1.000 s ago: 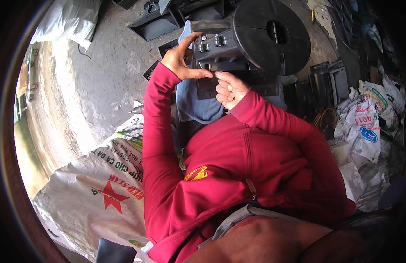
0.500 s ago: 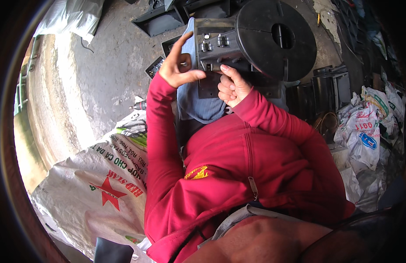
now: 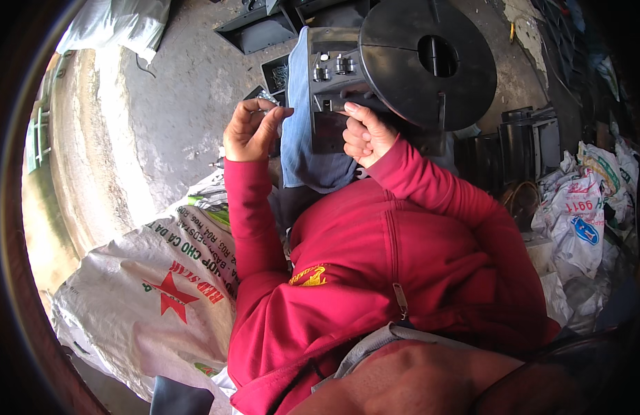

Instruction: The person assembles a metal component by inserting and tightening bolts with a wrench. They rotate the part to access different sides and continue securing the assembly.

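Note:
A black plastic assembly with a large round disc point(image 3: 465, 90) rests on a blue cloth point(image 3: 299, 138) over my lap. Its flat plate point(image 3: 330, 90) carries small metal fittings point(image 3: 344, 64) and a slot. Off the plate's left side, my left hand point(image 3: 249, 133) is closed in a pinch, thumb and forefinger close together; whatever they hold is too small to name. My right hand point(image 3: 370, 135) is at the plate's near side, fingers curled and thumb tip close to the slot. What lies inside its fingers is hidden.
Small black trays of metal hardware point(image 3: 278, 75) sit past my left hand. Black plastic housings point(image 3: 258, 31) lie on the floor ahead, with more parts point(image 3: 527, 142) at the right. White printed sacks stand at my left point(image 3: 140, 290) and right point(image 3: 576, 214).
My left hand has moved left and slightly down, away from the plate, and its spread fingers have come together. The disc assembly has shifted slightly left. The right hand stays nearly in place.

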